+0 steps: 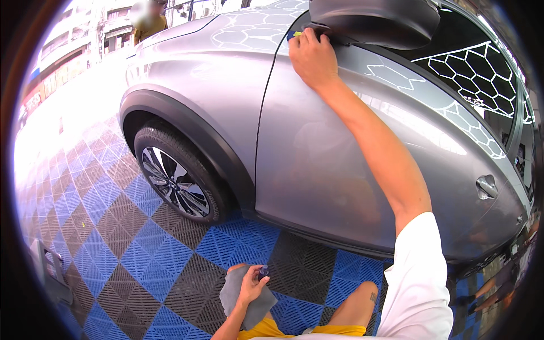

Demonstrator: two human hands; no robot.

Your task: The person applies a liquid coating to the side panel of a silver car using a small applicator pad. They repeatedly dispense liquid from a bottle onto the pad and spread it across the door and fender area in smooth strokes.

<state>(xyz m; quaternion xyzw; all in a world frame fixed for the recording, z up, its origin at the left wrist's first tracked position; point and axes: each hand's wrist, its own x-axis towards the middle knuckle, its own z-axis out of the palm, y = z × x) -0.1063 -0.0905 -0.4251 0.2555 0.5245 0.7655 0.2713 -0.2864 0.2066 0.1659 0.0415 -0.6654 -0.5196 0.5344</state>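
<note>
My right hand [315, 55] reaches up to the front of a grey car door [340, 164], just beneath the black side mirror [377, 25]. Its fingers are closed on a small dark blue and yellow pad [296, 35], mostly covered by the hand and pressed close to the mirror's base. Low down, my left hand [251, 285] is closed round a small dark blue bottle [263, 272]. A grey cloth [231, 290] hangs over my left knee beneath that hand; whether the fingers also grip it, I cannot tell.
The front wheel [175, 181] stands ahead of the door under a black arch trim. Blue and dark grey grid tiles [141, 249] cover the floor. A grey plastic object [50, 272] is at the far left. Another person [150, 22] stands beyond the bonnet.
</note>
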